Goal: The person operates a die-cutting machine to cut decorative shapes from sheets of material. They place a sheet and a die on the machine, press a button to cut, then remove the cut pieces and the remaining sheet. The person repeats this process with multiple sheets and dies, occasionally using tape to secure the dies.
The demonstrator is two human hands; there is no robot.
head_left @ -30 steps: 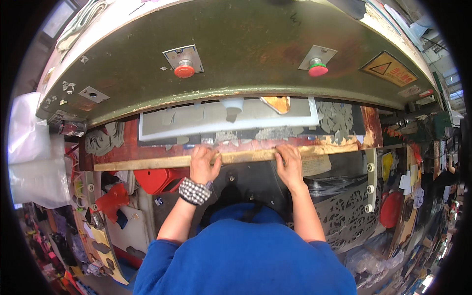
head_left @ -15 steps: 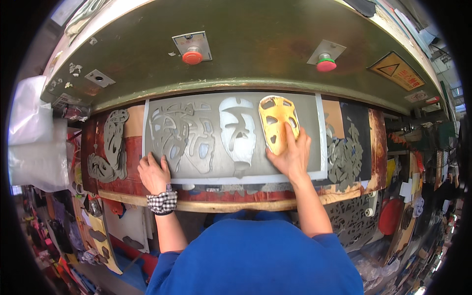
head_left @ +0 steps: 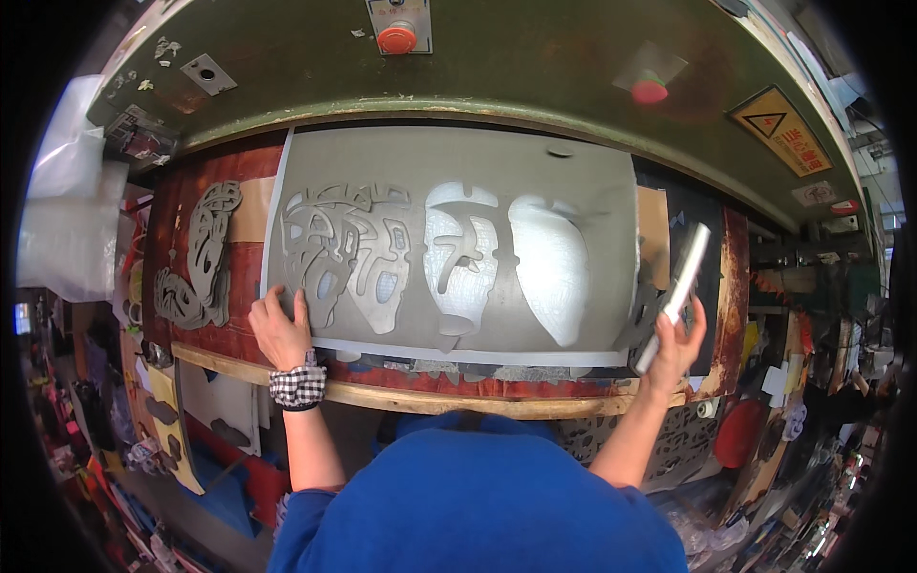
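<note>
My right hand (head_left: 676, 349) grips a sole-shaped cutting die (head_left: 686, 272), held tilted on edge beyond the right side of a grey foam sheet (head_left: 468, 148). Only the die's pale, shiny side wall shows clearly. My left hand (head_left: 280, 329) rests at the sheet's lower left corner, thumb and fingers apart, holding nothing. A sole-shaped opening (head_left: 552, 272) in the sheet shows a bright, pale layer beneath. Left of it, another opening (head_left: 465, 253) has strips of foam across it. Further left, cut foam pieces with slots (head_left: 330, 253) lie overlapping on the sheet.
Slotted grey cutouts (head_left: 205, 258) are piled on the red board (head_left: 253, 272) at left. A green machine beam (head_left: 535, 57) spans the far side, with a red push button (head_left: 396, 38) and a blurred one (head_left: 650, 88). A wooden rail (head_left: 430, 405) edges the near side.
My right hand has lifted the yellow die off the sheet, carried it right and turned it on edge. The sole-shaped opening beneath is uncovered. My left hand stays by the sheet's left corner.
</note>
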